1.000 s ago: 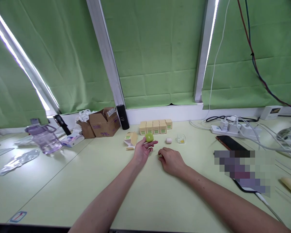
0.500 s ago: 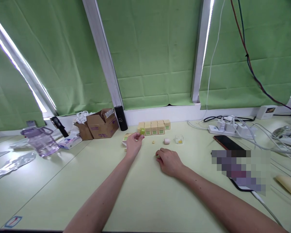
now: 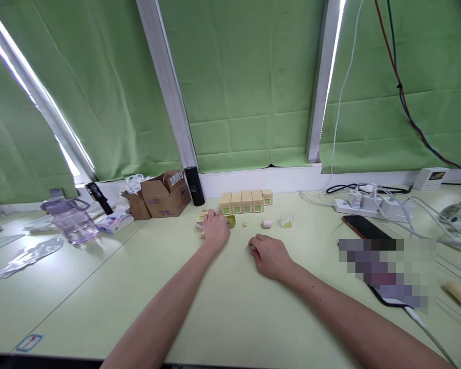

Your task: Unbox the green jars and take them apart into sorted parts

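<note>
My left hand (image 3: 216, 228) is closed at the left end of a small green open-topped container (image 3: 231, 221), low at the table surface; its fingertips are partly hidden. Just behind that hand lies a whitish carton (image 3: 200, 217), mostly covered by it. My right hand (image 3: 271, 256) rests on the table with curled fingers; what they hold, if anything, is hidden. Between and beyond the hands sit a tiny yellowish piece (image 3: 245, 224), a small pale pink cylinder (image 3: 267, 224) and a clear dish (image 3: 286, 221) with something yellow in it.
Several small tan boxes (image 3: 247, 202) stand in a row behind the hands. To the left are a cardboard box (image 3: 165, 197), a black cylinder (image 3: 194, 186) and a purple bottle (image 3: 69, 223). A power strip (image 3: 372, 207), cables and a dark phone (image 3: 367, 227) lie on the right.
My left hand has lowered the green container from in front of the tan boxes to the table and turned knuckles up. My right hand stays almost still. The view has shifted slightly.
</note>
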{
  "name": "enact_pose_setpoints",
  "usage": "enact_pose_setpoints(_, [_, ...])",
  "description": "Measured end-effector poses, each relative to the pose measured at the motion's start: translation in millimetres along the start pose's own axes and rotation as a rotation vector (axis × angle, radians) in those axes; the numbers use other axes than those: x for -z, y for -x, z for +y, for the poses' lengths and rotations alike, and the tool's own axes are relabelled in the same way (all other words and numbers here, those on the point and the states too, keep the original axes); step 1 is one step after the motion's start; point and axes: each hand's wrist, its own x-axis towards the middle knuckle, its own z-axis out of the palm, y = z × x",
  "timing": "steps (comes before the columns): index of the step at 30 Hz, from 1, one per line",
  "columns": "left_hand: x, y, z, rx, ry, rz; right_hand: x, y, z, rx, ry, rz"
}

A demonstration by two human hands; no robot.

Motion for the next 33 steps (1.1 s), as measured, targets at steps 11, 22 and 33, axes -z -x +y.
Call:
enact_pose_setpoints(11, [-9.5,4.7,1.1,-0.018,-0.048,-0.048,5.8,-0.2,-3.8,-0.002,-0.003,-0.016])
enact_pose_setpoints(22, [-8.6,6.9,0.7,-0.016,-0.080,-0.058,3.2,-0.3,-2.8,-0.002,0.009,-0.024])
enact_pose_setpoints(33, [30.1,16.6,24.1,-0.057,-0.188,-0.071,4.1,0.1,-1.9,-0.013,-0.011,-0.044])
